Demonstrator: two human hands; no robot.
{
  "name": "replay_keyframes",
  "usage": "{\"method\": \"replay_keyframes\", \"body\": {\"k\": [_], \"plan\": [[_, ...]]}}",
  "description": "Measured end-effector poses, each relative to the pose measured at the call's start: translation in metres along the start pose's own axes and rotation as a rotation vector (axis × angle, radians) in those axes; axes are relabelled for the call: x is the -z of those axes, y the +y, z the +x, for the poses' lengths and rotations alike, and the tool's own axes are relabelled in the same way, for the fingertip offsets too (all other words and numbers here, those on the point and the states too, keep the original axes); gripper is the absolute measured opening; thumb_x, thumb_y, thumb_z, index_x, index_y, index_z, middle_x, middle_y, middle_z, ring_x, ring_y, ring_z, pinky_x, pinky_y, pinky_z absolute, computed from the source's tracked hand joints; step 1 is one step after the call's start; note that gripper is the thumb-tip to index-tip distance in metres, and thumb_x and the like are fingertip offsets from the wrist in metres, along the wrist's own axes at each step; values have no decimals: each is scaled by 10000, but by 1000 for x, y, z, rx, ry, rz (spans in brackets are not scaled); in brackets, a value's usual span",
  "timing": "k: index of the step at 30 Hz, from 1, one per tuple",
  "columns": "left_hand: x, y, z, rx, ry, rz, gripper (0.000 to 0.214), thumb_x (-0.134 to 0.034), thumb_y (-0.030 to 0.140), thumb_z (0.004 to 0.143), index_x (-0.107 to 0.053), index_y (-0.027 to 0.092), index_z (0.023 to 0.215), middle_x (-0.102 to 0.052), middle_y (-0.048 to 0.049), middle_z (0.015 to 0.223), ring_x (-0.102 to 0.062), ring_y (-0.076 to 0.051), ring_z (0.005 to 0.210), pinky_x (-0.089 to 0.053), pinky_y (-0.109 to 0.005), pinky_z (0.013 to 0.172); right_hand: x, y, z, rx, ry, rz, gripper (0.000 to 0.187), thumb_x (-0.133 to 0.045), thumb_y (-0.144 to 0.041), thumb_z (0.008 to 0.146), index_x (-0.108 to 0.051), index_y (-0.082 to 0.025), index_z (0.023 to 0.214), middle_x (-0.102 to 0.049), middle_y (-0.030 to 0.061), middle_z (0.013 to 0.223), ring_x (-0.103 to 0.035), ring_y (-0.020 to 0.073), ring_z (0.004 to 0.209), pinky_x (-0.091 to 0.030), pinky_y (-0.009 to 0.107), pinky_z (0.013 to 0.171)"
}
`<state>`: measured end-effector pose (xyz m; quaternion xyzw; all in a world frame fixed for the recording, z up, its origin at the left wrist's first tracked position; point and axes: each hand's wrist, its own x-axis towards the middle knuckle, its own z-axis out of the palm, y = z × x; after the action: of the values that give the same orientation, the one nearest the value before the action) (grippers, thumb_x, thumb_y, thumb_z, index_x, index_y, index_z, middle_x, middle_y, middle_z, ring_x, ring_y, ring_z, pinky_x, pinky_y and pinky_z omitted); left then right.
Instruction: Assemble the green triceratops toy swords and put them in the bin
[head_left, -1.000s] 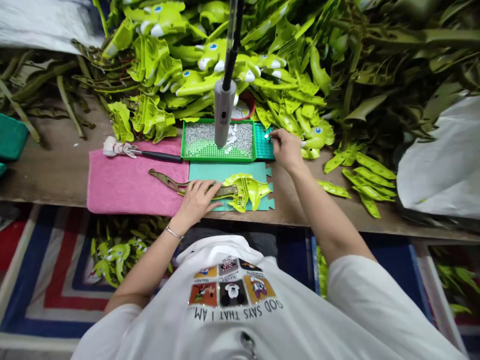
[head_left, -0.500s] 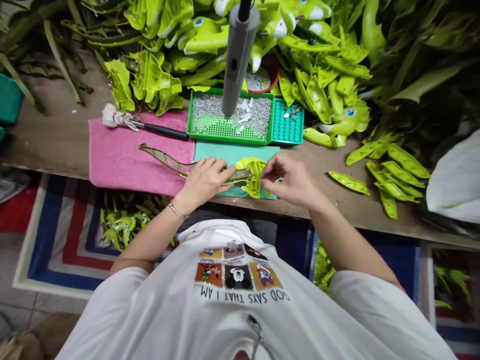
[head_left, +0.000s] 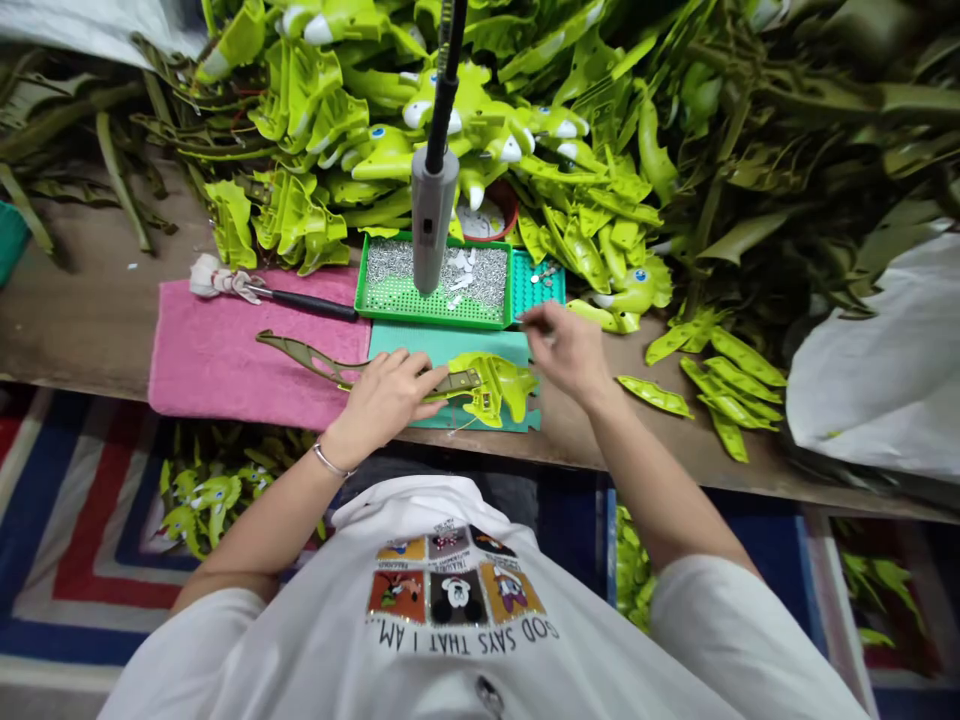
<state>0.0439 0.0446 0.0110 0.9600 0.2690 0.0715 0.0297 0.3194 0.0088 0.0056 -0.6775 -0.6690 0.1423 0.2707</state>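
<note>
My left hand [head_left: 386, 395] presses down on a long olive-green plastic strip [head_left: 300, 355], fingers closed over its middle. The strip's right end lies on a lime-green plastic toy shell [head_left: 499, 385] with its hollow side up, resting on a teal mat [head_left: 450, 343]. My right hand [head_left: 566, 350] hovers by the front of a small teal studded tray [head_left: 538, 290], to the upper right of the shell. Its fingers are pinched together; whatever is between them is too small to make out. A grey electric screwdriver [head_left: 435, 225] hangs above a green tray [head_left: 435, 321] of small screws.
A pink cloth [head_left: 247, 370] lies left, with a black-handled tool [head_left: 311, 303] across its top. Lime toy parts [head_left: 315, 110] are heaped behind. Loose lime pieces [head_left: 731, 370] and a white bag [head_left: 870, 350] are right; olive parts [head_left: 817, 130] pile up farther back.
My right hand has left the shell and moved up to the teal tray. My left hand keeps its hold on the strip. The whole view has shifted, with the bench lower in it.
</note>
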Motion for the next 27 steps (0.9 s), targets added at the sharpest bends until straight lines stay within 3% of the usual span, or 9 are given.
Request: {"method": "replay_keyframes", "body": {"k": [2, 5, 8, 10, 13, 16, 18, 22, 27], "plan": [[0, -1, 0, 5, -7, -7, 356, -715, 429, 895, -672, 244, 1196, -687, -63, 984, -567, -238, 865, -409, -358, 726, -4, 31, 33, 25, 87, -158, 260, -444, -124, 844, -652, -209, 973, -727, 105, 1036, -649, 254, 981, -508, 424, 913], [2, 0, 1, 8, -35, -3, 373, -700, 442, 906, -661, 258, 1228, -691, -62, 994, -573, -234, 875, -406, -351, 732, -16, 70, 70, 38, 26, -314, 272, -389, -106, 869, -644, -188, 917, -701, 130, 947, -616, 278, 993, -490, 476, 942], [2, 1, 2, 12, -56, 14, 405, -688, 456, 914, -647, 260, 1266, -692, -66, 1017, -576, -238, 898, -402, -347, 737, -21, 79, 77, 34, -1, -339, 261, -386, -123, 899, -639, -170, 855, -683, 130, 877, -628, 285, 985, -489, 516, 954], [1, 1, 1, 13, -61, 20, 414, -693, 457, 910, -645, 255, 1269, -689, -66, 1029, -573, -239, 910, -402, -347, 744, -17, 65, 64, 42, 38, -271, 218, -448, -140, 886, -666, -164, 888, -708, 118, 907, -653, 272, 979, -507, 497, 952], [0, 2, 0, 6, -51, 33, 401, -697, 450, 911, -646, 247, 1253, -683, -63, 1027, -567, -233, 907, -397, -341, 743, -2, 21, 22, 11, 71, 0, 166, -554, -204, 874, -706, -184, 938, -748, 69, 918, -695, 210, 863, -567, 395, 855], [0, 2, -2, -9, -20, 44, 377, -693, 424, 920, -644, 228, 1238, -682, -66, 1023, -563, -227, 895, -386, -339, 729, 7, -23, -26, -100, -52, 326, 119, -698, -306, 811, -718, -199, 860, -757, 35, 816, -697, 169, 712, -590, 311, 695], [0, 3, -3, -23, -3, 52, 378, -699, 417, 918, -642, 214, 1232, -684, -65, 1021, -558, -227, 885, -381, -343, 717, 3, -39, -49, -167, -110, 472, 167, -747, -348, 764, -698, -192, 799, -747, 29, 750, -688, 156, 645, -589, 289, 634], [-2, 5, -4, -38, 34, 86, 378, -692, 433, 919, -642, 213, 1222, -688, -55, 1001, -555, -233, 874, -372, -349, 695, -14, -45, -70, -250, -101, 493, 207, -744, -380, 745, -660, -191, 758, -732, 31, 722, -678, 152, 608, -591, 300, 629], [-7, 7, -6, -44, 56, 101, 342, -626, 443, 963, -638, 211, 1213, -688, -58, 999, -551, -225, 859, -368, -349, 692, -23, -43, -65, -272, -155, 428, 163, -739, -325, 730, -643, -197, 761, -718, 26, 726, -672, 155, 627, -567, 309, 657]]}}
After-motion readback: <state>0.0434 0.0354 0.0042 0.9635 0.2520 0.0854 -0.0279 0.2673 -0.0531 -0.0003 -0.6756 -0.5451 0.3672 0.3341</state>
